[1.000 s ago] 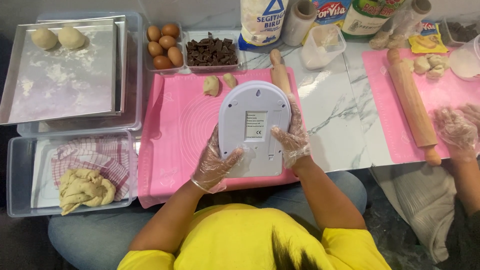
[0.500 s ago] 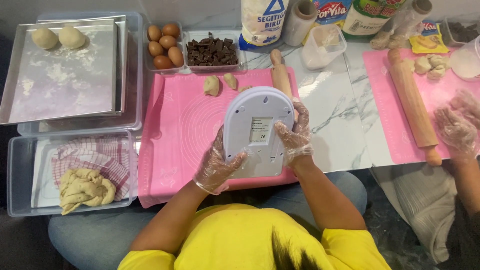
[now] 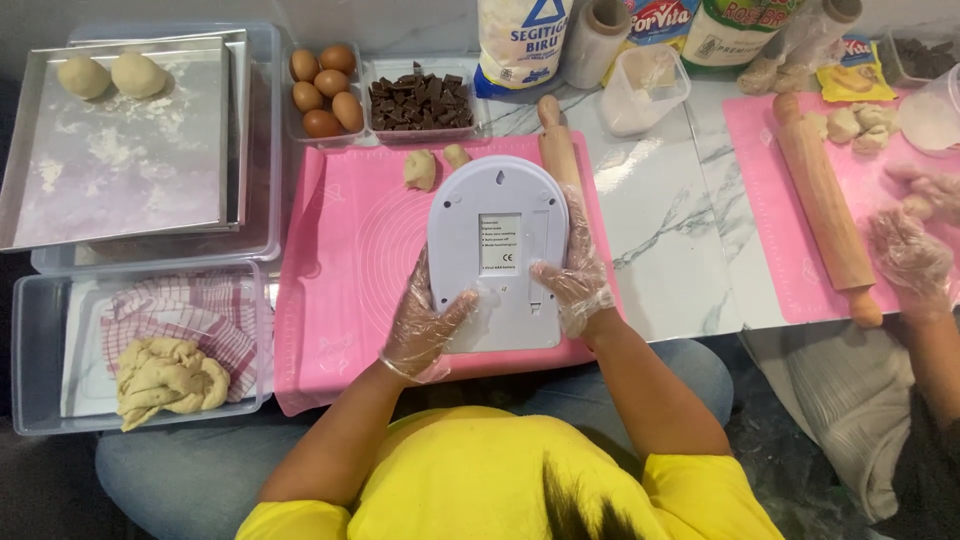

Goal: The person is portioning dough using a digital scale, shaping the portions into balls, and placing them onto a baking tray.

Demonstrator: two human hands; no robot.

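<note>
A marble worktop (image 3: 670,225) carries a pink silicone mat (image 3: 345,260) in front of the person. To its left stands a metal baking tray (image 3: 120,170) with two dough balls at its far left corner, and nearer, a clear tub (image 3: 30,350) holding a checked cloth and a lump of twisted dough (image 3: 165,378). Over the mat a white kitchen scale (image 3: 495,255) is held with its underside up, label and battery cover showing. The left hand (image 3: 425,325), in a clear plastic glove, grips the scale's near left edge, fingers curled round the rim and thumb laid across the underside. The gloved right hand (image 3: 572,278) clasps the right edge, fingers bent over it. A wooden rolling pin (image 3: 558,150) lies just beyond the scale, partly hidden by it. Far of the mat sit a tray of chocolate pieces (image 3: 420,100) and a tray of eggs (image 3: 322,90); two small dough pieces (image 3: 420,170) lie on the mat's far end. At far right, another person's gloved hands work beside a second rolling pin (image 3: 825,205).
</note>
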